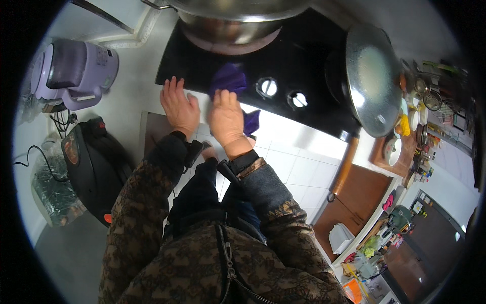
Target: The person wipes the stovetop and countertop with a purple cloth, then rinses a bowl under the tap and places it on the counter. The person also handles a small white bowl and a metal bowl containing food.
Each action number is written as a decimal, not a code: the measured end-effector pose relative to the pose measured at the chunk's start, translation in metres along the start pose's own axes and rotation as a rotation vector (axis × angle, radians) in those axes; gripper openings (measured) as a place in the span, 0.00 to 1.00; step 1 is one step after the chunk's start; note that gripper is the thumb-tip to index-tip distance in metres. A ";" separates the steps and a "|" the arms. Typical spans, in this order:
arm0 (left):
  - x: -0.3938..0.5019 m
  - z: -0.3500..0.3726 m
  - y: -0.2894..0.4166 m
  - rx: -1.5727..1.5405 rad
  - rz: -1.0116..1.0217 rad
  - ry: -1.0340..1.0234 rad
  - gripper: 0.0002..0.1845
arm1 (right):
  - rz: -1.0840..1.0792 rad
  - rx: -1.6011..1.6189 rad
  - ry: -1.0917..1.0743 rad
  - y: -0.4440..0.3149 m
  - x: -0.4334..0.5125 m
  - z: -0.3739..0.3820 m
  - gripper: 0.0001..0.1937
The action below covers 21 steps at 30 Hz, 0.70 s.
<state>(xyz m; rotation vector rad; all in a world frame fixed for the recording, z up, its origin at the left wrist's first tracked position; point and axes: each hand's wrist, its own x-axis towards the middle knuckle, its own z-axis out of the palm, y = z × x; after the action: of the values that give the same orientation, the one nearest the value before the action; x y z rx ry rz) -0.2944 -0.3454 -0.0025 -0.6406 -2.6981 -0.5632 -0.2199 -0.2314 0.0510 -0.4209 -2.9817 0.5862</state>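
My right hand (pixel 228 117) presses a purple cloth (pixel 229 78) at the front edge of a black glass cooktop (pixel 303 41); part of the cloth hangs below the hand on its right side. My left hand (pixel 180 106) rests, fingers spread, on the cooktop's front left corner and holds nothing. Two control knobs, a left one (pixel 269 87) and a right one (pixel 299 100), are to the right of the cloth. Behind the cloth stands a large metal pot (pixel 228 30). A pan with a domed glass lid (pixel 374 79) sits at the cooktop's right.
A lilac electric kettle (pixel 79 68) and a black appliance (pixel 95 171) with a cord stand at the left. A wooden pan handle (pixel 345 165) juts out past the counter's front edge. Farther right are a white bowl (pixel 393 151) on a wooden board (pixel 377 152) and corn (pixel 405 125).
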 end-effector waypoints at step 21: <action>-0.074 -0.122 0.099 -1.539 -0.723 -1.084 0.26 | 0.739 2.058 -0.117 0.033 -0.135 -0.094 0.25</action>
<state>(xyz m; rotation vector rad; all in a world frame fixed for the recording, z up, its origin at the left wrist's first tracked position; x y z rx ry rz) -0.1582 -0.3439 0.1056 -0.1193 -2.6473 -3.3925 -0.0706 -0.2058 0.1226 -0.9705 -0.7593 2.8290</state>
